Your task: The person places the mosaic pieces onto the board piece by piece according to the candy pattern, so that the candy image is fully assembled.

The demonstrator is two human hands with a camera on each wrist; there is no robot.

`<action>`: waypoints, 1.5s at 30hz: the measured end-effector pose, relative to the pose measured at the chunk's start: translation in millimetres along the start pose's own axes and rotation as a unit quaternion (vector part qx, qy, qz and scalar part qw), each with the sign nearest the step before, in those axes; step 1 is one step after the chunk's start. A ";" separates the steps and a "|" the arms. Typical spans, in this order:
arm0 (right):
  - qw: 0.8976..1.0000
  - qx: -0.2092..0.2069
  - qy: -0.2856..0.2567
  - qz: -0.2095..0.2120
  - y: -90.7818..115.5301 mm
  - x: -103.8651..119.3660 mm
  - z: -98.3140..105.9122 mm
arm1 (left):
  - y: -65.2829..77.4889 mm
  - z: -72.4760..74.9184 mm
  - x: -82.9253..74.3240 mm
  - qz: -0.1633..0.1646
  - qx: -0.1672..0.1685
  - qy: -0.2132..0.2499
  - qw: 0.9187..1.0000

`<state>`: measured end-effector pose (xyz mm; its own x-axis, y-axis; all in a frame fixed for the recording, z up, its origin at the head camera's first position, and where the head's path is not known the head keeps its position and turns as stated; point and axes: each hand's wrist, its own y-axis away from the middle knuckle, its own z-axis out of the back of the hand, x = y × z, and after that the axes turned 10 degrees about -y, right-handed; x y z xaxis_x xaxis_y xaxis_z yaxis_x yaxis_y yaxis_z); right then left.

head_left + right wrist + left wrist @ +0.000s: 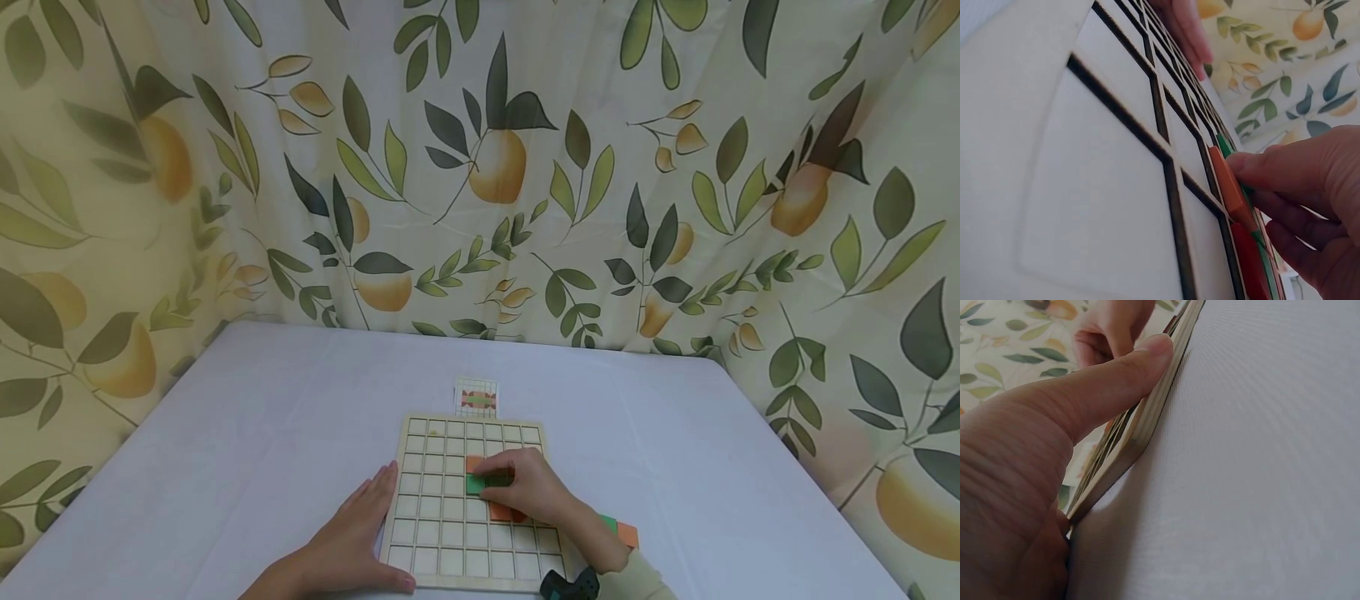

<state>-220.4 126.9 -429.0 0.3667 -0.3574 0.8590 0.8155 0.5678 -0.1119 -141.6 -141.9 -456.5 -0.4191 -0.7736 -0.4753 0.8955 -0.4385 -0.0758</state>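
A wooden grid board point(427, 531) lies on the table. My left hand point(347, 533) rests along its left side, fingers straight, thumb at the near left corner. In the left wrist view that thumb point(1116, 378) lies across the board's rim. Over the middle of the grid, my right hand point(528, 487) pinches a green square tile point(474, 485) between thumb and index finger. An orange tile point(472, 462) sits just beyond it. Nearer to me are another orange tile point(499, 512) and a red tile point(1247, 259), partly covered by the hand in the head view.
A small card point(477, 400) with a red, orange and green candy-like pattern lies at the board's far edge. To the right of the board are loose green point(608, 522) and orange point(628, 535) tiles, partly behind my right forearm. A leaf-and-fruit curtain point(480, 250) hangs behind the white table point(315, 392).
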 end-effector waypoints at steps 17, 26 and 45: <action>1.000 0.006 0.019 -0.002 -0.8 1.2 0.2 | -0.5 2.0 -1.6 0.001 -0.001 -0.003 1.000; 1.000 0.011 0.019 0.012 1.0 4.2 2.4 | -0.6 1.1 -0.5 -0.004 -0.007 -0.007 1.000; 0.999 -0.030 0.043 -0.009 24.9 3.0 23.3 | -0.3 0.7 -0.3 0.001 0.002 -0.006 1.000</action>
<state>-209.5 157.2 -417.5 0.3864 -0.4316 0.8151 0.8468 0.5163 -0.1280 -141.9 -141.9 -455.7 -0.4198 -0.7792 -0.4655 0.8954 -0.4394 -0.0720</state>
